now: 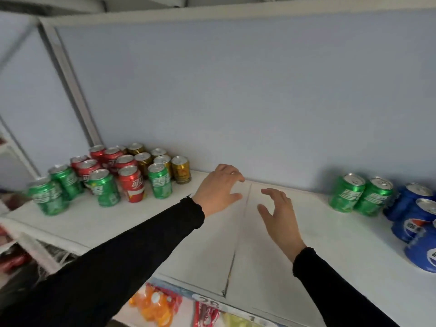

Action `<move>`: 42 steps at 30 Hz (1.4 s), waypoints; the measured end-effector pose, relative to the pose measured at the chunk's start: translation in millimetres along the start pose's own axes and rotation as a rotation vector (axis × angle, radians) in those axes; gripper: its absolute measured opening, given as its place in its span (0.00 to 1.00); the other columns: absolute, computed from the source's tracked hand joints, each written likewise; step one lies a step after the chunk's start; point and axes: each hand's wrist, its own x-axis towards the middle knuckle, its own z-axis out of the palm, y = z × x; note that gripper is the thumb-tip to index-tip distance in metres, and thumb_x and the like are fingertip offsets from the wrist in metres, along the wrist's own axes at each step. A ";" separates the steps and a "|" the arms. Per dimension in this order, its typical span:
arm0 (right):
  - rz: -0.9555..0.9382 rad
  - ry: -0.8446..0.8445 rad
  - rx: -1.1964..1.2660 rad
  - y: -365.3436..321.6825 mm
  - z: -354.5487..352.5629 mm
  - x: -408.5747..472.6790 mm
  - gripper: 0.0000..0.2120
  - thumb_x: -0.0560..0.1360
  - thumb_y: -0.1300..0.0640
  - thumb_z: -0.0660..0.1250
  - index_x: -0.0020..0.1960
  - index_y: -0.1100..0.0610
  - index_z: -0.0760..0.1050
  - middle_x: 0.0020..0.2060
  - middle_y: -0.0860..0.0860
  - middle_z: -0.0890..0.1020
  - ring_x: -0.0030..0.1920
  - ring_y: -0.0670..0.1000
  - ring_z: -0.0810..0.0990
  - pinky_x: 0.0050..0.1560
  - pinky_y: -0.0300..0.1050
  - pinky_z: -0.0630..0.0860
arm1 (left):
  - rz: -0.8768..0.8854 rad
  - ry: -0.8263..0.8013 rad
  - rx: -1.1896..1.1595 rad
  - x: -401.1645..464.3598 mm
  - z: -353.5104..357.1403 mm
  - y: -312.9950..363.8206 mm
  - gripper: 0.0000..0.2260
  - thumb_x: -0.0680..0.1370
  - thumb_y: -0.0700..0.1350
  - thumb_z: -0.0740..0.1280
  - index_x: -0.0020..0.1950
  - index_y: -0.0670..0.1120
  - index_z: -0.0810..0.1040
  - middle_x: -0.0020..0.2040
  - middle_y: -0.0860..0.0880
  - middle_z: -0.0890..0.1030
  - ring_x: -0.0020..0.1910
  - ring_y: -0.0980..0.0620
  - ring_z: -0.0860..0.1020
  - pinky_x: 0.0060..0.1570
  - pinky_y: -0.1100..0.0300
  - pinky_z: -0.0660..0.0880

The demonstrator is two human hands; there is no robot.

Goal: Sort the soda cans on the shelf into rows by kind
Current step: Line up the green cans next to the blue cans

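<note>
The white shelf (99, 223) ran across the lower half of the frame, backed by a pale blue panel (236, 102). A dark seam (238, 232) divided the shelf surface near the centre.

Both hands were over the bare middle of the shelf, on either side of that seam, and held nothing. The left hand (218, 191) was at centre frame, fingers loosely spread and slightly curved, palm down, with a ring visible on one finger. The right hand (278, 215) was just to its right and lower, fingers spread and relaxed, thumb apart from the rest. Whether either hand touched the shelf could not be determined. Both forearms wore black sleeves (132, 258).

At left of centre, a mixed cluster of upright cans stood against the back panel: green cans (105, 188) toward the front and left, red cans (132, 185) among and behind them, and gold cans (181, 169) at the rear right of the cluster. One further green can (160, 181) stood between a red can and a gold one. The kinds were intermingled, not in rows.

At the right edge, well apart from that cluster, two green cans (361, 194) stood side by side, with blue cans (415, 218) grouped just to their right, partly cut off by the frame.

Below the shelf edge, at the bottom of the frame, orange and red packaged goods (155, 308) were visible, blurred.
</note>
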 end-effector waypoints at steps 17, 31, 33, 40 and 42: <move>0.223 -0.133 0.226 -167.4 227.5 27.0 0.29 0.74 0.57 0.74 0.71 0.53 0.66 0.67 0.48 0.73 0.66 0.51 0.73 0.64 0.50 0.74 | -0.328 -0.171 0.078 -174.2 -155.3 -287.6 0.45 0.68 0.55 0.79 0.79 0.51 0.59 0.77 0.49 0.63 0.75 0.46 0.62 0.74 0.47 0.63; 0.267 -0.147 0.384 -161.8 283.7 55.0 0.33 0.72 0.56 0.77 0.71 0.47 0.64 0.65 0.47 0.77 0.63 0.49 0.76 0.65 0.49 0.74 | -0.224 -0.360 -0.065 -152.5 -135.6 -342.4 0.27 0.69 0.50 0.78 0.63 0.55 0.70 0.60 0.56 0.77 0.54 0.54 0.76 0.48 0.57 0.74; 0.293 -0.130 0.384 -164.3 284.2 54.6 0.34 0.71 0.57 0.78 0.72 0.51 0.66 0.65 0.48 0.77 0.63 0.50 0.76 0.65 0.50 0.75 | -0.212 -0.377 -0.067 -149.0 -137.3 -344.1 0.25 0.67 0.52 0.79 0.57 0.56 0.70 0.55 0.57 0.78 0.52 0.53 0.77 0.48 0.54 0.76; 0.371 0.016 0.350 -163.0 259.1 41.1 0.29 0.66 0.56 0.81 0.63 0.53 0.73 0.54 0.46 0.82 0.55 0.49 0.81 0.52 0.43 0.77 | -0.106 -0.449 -0.087 -130.6 -168.3 -315.5 0.26 0.62 0.63 0.79 0.53 0.61 0.71 0.48 0.61 0.79 0.45 0.59 0.77 0.43 0.54 0.78; 0.388 0.063 0.347 -161.2 241.2 34.0 0.27 0.66 0.55 0.81 0.61 0.52 0.74 0.52 0.45 0.83 0.53 0.47 0.81 0.53 0.45 0.78 | -0.068 -0.443 -0.167 -118.3 -174.7 -294.6 0.24 0.62 0.63 0.79 0.53 0.61 0.73 0.48 0.61 0.80 0.44 0.61 0.78 0.43 0.55 0.78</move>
